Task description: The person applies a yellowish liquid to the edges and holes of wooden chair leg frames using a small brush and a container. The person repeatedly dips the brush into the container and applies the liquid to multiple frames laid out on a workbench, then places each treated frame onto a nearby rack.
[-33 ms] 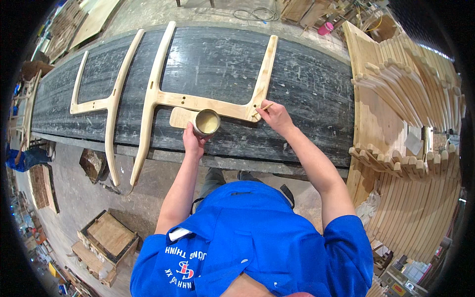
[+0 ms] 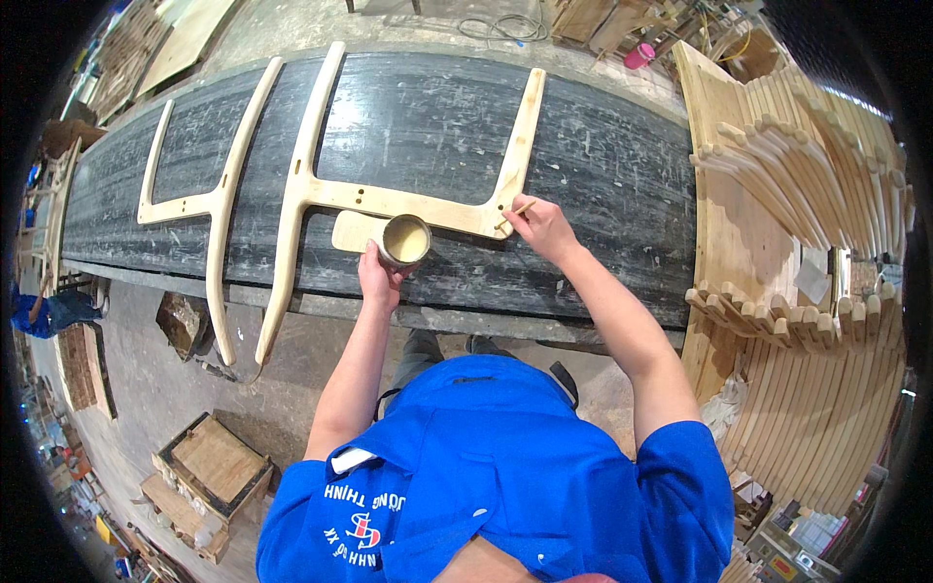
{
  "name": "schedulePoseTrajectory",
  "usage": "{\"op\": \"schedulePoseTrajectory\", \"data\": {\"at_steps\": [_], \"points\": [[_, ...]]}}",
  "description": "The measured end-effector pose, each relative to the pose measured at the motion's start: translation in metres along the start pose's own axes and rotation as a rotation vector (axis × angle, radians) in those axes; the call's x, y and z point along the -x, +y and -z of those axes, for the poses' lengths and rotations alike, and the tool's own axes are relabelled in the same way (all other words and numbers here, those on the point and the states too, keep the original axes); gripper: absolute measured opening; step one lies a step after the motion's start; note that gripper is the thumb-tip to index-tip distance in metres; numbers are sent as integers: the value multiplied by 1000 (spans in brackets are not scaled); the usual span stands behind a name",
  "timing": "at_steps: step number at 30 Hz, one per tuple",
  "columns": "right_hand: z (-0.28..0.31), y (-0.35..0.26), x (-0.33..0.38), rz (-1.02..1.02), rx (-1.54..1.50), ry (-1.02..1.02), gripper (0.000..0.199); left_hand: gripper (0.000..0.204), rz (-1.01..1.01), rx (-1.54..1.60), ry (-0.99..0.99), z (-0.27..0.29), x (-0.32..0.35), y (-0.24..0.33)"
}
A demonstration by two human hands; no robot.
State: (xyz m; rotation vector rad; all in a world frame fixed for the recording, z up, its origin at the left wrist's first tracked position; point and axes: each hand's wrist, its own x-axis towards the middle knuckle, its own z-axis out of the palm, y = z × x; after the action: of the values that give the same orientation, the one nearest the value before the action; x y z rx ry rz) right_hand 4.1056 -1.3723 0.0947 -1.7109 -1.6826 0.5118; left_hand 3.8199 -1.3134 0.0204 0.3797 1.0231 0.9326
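Note:
My left hand (image 2: 380,279) is closed around a small round can (image 2: 393,258) holding pale yellow contents (image 2: 406,238). Beside the can is a flat, rounded piece of pale wood (image 2: 356,232); whether my fingers hold it too is unclear. My right hand (image 2: 546,229) pinches a thin wooden stick (image 2: 517,215). The stick's lower end touches or hovers just over the right corner of a pale wooden chair side frame (image 2: 418,202), near a small hole. That frame lies flat on a dark, scuffed tabletop (image 2: 612,194). To its left lies a second similar frame (image 2: 222,199).
Curved wooden parts (image 2: 777,180) are stacked on a board at the right, with long slats (image 2: 807,418) nearer me. A wooden box (image 2: 214,462) stands on the floor at lower left. A person in blue (image 2: 58,309) is at far left. A pink container (image 2: 639,56) sits beyond the table.
The can and the flat wood piece have shifted very slightly left. My right hand stays at the frame's corner with the stick.

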Motion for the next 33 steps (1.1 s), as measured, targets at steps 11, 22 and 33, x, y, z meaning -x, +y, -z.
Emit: {"op": "schedulePoseTrajectory", "data": {"at_steps": [11,22,33], "points": [[29,0,-18,-167,-58,63,20,41,-7,-57,-16,6,3,-1],[-1,26,-24,-6,55,110,24,41,3,-135,-9,0,2,-6],[33,25,-38,238,31,-335,11,35,15,-105,14,-3,2,1]]}}
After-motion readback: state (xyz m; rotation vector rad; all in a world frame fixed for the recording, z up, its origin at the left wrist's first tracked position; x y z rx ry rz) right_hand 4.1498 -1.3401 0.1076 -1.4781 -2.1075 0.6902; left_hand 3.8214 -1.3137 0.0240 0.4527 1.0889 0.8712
